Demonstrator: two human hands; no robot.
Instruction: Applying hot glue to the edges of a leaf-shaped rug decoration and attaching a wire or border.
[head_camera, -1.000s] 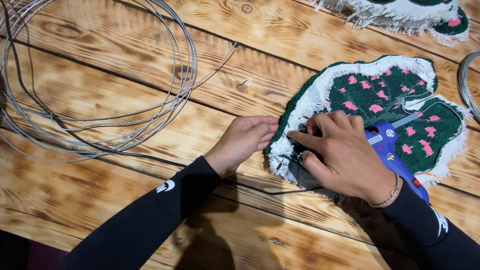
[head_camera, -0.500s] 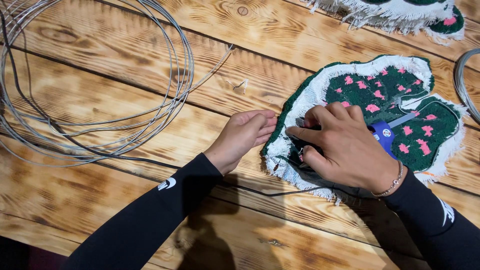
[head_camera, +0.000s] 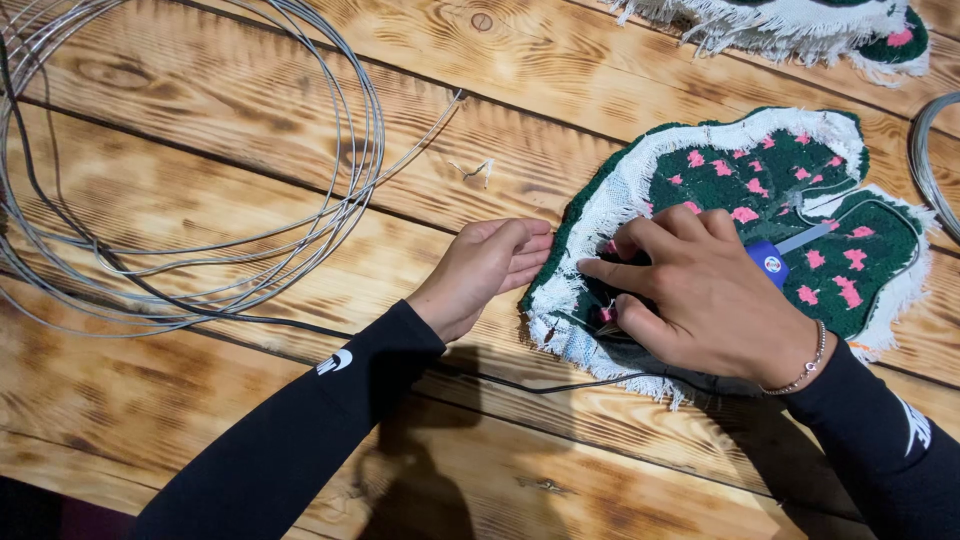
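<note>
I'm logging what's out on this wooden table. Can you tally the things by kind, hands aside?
Green tufted pieces with pink spots and white fringe: 2, one under the hands and one at the top edge
Grey wire coils: 2, a big one on the left and one at the right edge
Blue-handled tool: 1
Total: 5

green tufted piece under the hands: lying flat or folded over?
Mostly flat: the green tufted piece lies spread on the wooden table, pink-dotted face up. Its near edge, under the right hand, looks turned up.
</note>
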